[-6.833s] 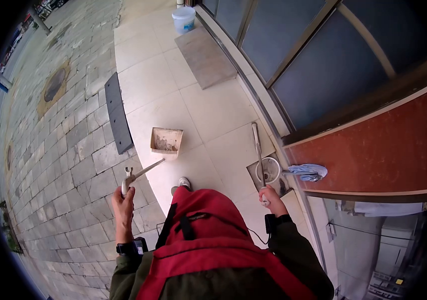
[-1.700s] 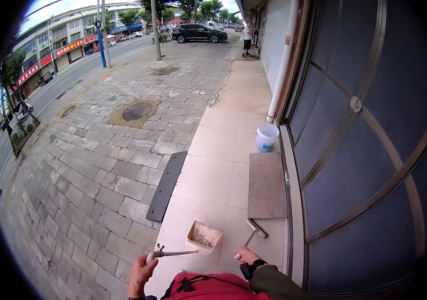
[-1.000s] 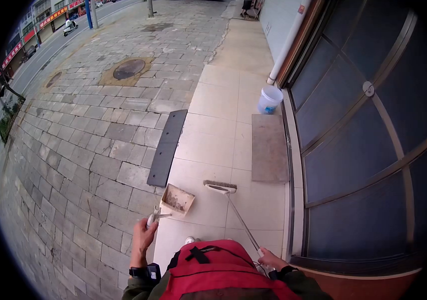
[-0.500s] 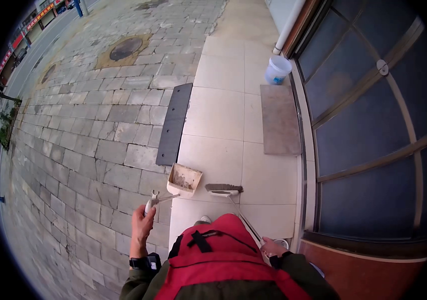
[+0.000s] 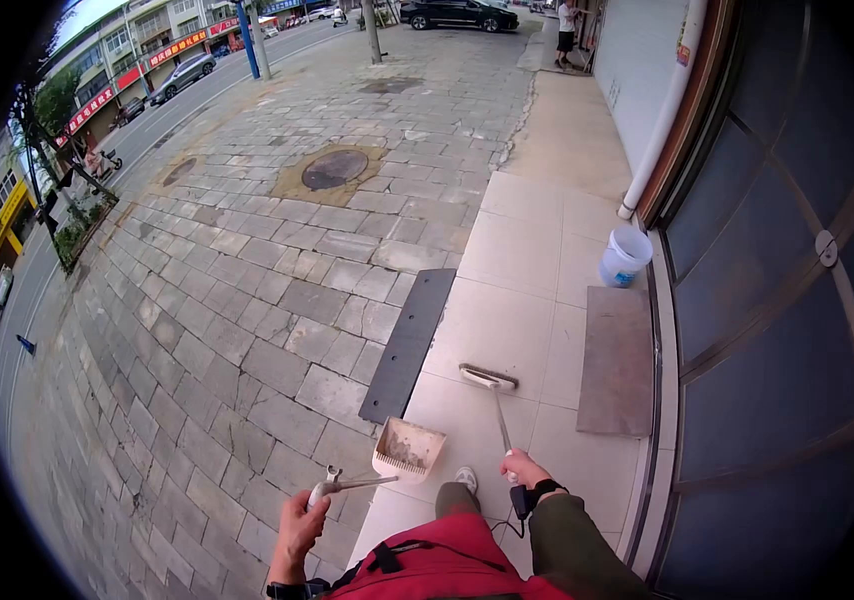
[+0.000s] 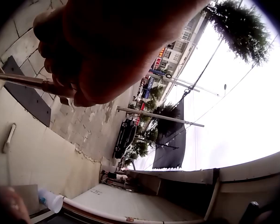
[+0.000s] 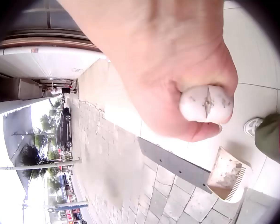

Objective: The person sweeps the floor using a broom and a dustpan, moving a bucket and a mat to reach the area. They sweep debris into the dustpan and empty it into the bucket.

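The left hand (image 5: 297, 530) grips the long-handled dustpan (image 5: 409, 449), its pan ahead; the right hand (image 5: 529, 470) clasps the broom (image 5: 489, 377), head beyond it. Both look light and stiff, bristles softer, best held by the handle ends.

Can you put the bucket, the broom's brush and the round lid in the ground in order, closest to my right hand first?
From your right hand, in the head view:
1. Broom's brush: ahead, slightly left.
2. Bucket: farther ahead, right.
3. Round lid: farthest, ahead and left.
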`<state>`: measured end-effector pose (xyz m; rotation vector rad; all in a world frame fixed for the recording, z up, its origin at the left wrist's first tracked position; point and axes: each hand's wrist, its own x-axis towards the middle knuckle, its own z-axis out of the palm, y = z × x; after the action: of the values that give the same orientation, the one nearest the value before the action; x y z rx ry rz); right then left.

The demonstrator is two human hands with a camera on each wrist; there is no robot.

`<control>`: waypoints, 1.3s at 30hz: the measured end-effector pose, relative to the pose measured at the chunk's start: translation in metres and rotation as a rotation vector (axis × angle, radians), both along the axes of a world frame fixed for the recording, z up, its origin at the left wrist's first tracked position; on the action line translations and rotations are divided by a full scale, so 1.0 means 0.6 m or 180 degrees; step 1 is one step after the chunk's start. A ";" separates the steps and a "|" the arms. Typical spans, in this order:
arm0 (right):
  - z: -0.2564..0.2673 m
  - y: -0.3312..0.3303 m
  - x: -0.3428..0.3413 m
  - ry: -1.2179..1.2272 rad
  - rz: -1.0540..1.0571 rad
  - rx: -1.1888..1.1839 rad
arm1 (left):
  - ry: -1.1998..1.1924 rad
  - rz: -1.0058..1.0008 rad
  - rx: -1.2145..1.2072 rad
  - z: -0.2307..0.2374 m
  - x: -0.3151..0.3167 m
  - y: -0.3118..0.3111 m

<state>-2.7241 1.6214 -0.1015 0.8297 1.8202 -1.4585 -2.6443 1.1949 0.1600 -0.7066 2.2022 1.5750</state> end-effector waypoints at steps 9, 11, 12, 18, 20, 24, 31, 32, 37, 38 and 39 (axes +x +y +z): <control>0.116 0.055 0.040 -0.0390 -0.0351 -0.1386 | 0.0440 0.0776 0.0255 0.077 -0.077 0.008; 0.139 0.061 0.047 -0.0612 -0.0458 -0.1840 | 0.0713 0.0893 0.0221 0.089 -0.085 0.013; 0.182 0.055 0.033 -0.0829 -0.0516 -0.1909 | 0.0647 0.0918 0.0254 0.100 -0.089 0.016; 0.130 0.042 -0.063 -0.1688 -0.0433 -0.2329 | 0.0916 0.0774 0.0184 0.107 -0.127 0.054; 0.080 0.037 -0.104 -0.1747 -0.0642 -0.2504 | 0.0950 0.0787 0.0132 0.110 -0.145 0.068; -0.007 0.078 -0.195 -0.1205 -0.1208 -0.2216 | 0.0968 0.0842 0.0012 0.111 -0.164 0.083; 0.079 0.154 -0.279 0.0368 -0.1075 -0.2196 | 0.0819 0.0826 0.0005 0.105 -0.182 0.086; 0.085 0.151 -0.289 0.0111 -0.1085 -0.2088 | 0.0720 0.0886 -0.0053 0.101 -0.188 0.086; 0.108 0.099 -0.223 0.0260 -0.0712 -0.1418 | 0.0569 0.0760 0.0110 0.076 -0.241 0.078; 0.080 0.104 -0.186 0.0209 -0.0668 -0.1454 | 0.0583 0.0686 0.0139 0.063 -0.248 0.075; 0.071 0.109 -0.141 0.0299 -0.0640 -0.1527 | 0.0598 0.0606 0.0167 0.048 -0.263 0.070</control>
<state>-2.8089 1.6865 -0.0591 0.7196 1.3848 -1.9862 -2.8019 1.2369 0.1889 -0.8029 2.2714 1.8547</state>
